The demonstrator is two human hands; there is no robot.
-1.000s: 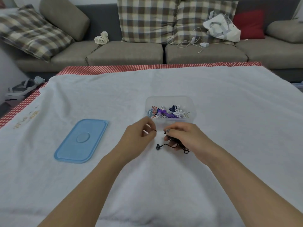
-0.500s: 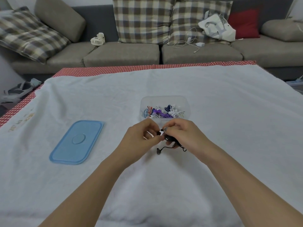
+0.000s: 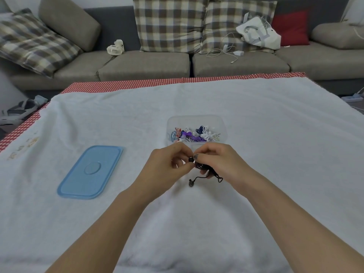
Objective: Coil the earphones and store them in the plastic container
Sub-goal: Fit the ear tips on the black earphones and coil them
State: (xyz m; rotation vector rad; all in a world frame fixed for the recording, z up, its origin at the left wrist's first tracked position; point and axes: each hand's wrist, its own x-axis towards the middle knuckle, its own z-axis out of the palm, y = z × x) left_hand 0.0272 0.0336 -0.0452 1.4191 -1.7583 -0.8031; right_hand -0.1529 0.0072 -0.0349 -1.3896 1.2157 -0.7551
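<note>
Coiling is the step in hand: black earphones (image 3: 203, 168) are bunched between both hands, just in front of the clear container (image 3: 197, 120) on the towel-covered desk (image 3: 275, 144). The right hand (image 3: 216, 162) has its fingers curled round the small bundle of cord, and the left hand (image 3: 167, 168) pinches one bud or cord end at the bundle's near-left side with thumb and fingertips. One earbud (image 3: 191, 182) hangs loose below on a short tail of cord, close to the towel. To do this well, the right hand should probably keep the loops pinched flat so they do not spring apart, while the left feeds the remaining tail round them in even turns and tucks the end. The dangling bud looks likely to snag or unwind the coil if left free. The container already holds several coloured coiled sets, and its blue lid (image 3: 90, 172) lies well apart to the left, so the drop needs only a short reach forward.
</note>
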